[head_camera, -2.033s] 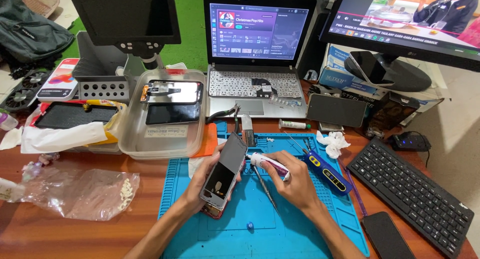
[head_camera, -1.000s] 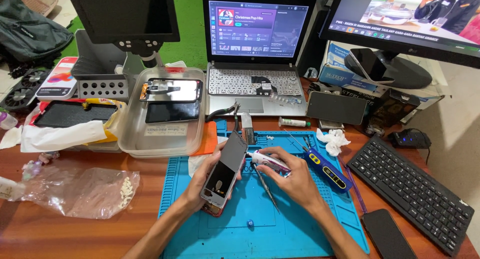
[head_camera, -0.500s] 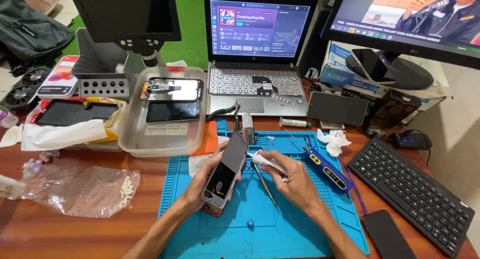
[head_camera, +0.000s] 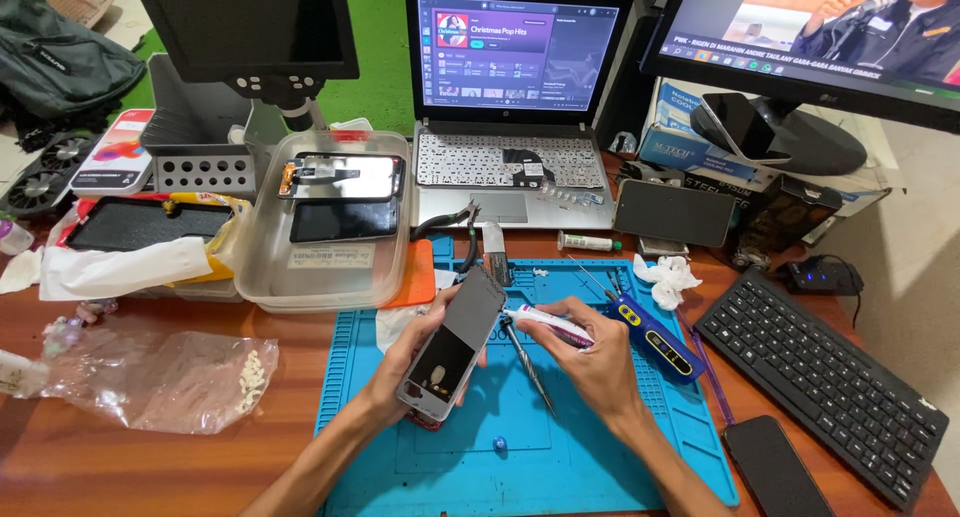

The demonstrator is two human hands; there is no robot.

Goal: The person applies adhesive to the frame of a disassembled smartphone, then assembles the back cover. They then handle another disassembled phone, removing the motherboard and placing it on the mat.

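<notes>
Fingers (head_camera: pixel 412 345) of the left hand (head_camera: pixel 400 362) curl shut around the edges of a flat grey phone with a dark glass screen (head_camera: pixel 455 345), tilting it up over the smooth blue rubber work mat (head_camera: pixel 620 447) on the brown wooden desk (head_camera: pixel 140 457). Just beside the phone's top edge, the right hand (head_camera: pixel 590 362) pinches a small white and pink tube (head_camera: pixel 550 325) tight between thumb and fingertips, its tip almost touching the phone. Thin metal tweezers (head_camera: pixel 530 362) lie on the mat under them.
</notes>
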